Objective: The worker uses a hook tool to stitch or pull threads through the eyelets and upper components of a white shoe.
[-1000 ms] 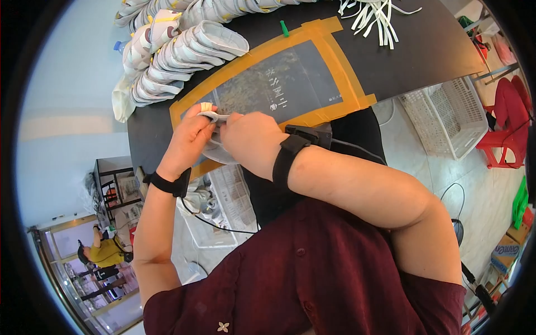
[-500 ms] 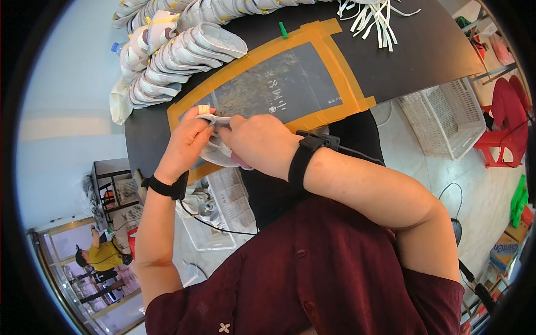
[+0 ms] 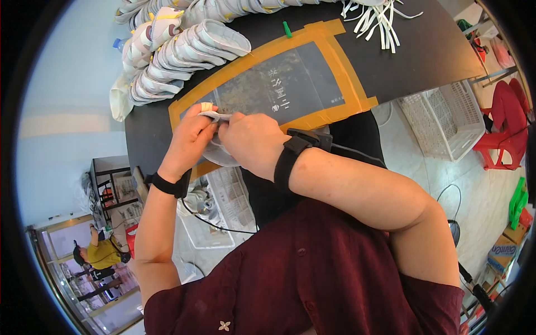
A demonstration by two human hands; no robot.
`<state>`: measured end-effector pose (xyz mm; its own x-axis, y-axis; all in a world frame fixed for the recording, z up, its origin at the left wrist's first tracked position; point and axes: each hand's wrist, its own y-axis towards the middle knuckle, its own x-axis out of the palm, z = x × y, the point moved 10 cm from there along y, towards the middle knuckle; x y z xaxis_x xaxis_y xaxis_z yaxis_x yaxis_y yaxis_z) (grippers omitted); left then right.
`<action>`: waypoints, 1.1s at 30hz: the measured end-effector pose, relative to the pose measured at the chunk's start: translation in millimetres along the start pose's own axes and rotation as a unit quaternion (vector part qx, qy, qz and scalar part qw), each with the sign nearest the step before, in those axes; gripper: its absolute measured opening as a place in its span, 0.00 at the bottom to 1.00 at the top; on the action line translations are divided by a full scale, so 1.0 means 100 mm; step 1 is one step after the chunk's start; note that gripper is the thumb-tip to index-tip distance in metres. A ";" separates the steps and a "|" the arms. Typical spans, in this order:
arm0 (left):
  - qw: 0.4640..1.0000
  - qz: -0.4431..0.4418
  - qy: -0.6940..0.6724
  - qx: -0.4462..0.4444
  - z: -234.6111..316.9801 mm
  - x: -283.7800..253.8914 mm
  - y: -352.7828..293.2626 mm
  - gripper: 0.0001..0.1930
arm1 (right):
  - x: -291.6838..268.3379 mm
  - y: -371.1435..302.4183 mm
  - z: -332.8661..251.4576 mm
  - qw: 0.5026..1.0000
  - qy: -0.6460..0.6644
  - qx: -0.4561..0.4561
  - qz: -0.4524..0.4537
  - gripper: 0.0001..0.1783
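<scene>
My left hand (image 3: 187,139) is closed on the edge of a pale grey-white fabric piece (image 3: 222,157), which looks like a shoe upper. A yellowish wrap circles one of its fingers. Close beside it, my right hand (image 3: 252,138) pinches the same edge with bent fingers. Much of the piece is hidden behind my hands, and its lower curve hangs below them near the table's front edge. Past my hands lies a dark clear-topped sheet (image 3: 301,78), bordered with orange-yellow tape (image 3: 354,84) on the black table (image 3: 413,61).
Nested pale shoe uppers (image 3: 192,53) line the table's far left. A small green stick-like object (image 3: 287,29) and white strips (image 3: 379,25) lie at the back. White baskets (image 3: 444,120) stand right and below. A red stool (image 3: 498,148) is farther right; a person in yellow (image 3: 103,254) is far left.
My right hand and forearm have shifted slightly left, and the wrist has turned a little. The fabric piece hangs partly more hidden behind my right hand. My left hand keeps its hold.
</scene>
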<state>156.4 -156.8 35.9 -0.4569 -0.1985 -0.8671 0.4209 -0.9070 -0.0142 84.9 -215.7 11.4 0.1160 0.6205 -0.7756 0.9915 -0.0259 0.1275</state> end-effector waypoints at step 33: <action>0.964 -0.017 0.264 -0.023 0.50 0.21 -0.21 0.13 | -0.82 -0.22 0.05 0.953 0.216 -0.050 0.207 0.15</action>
<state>98.5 -160.5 43.3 -0.0140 0.0583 -0.9982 0.4522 -0.8900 -0.0583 53.7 -269.3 69.1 0.4388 0.8390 -0.3219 0.8532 -0.2764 0.4424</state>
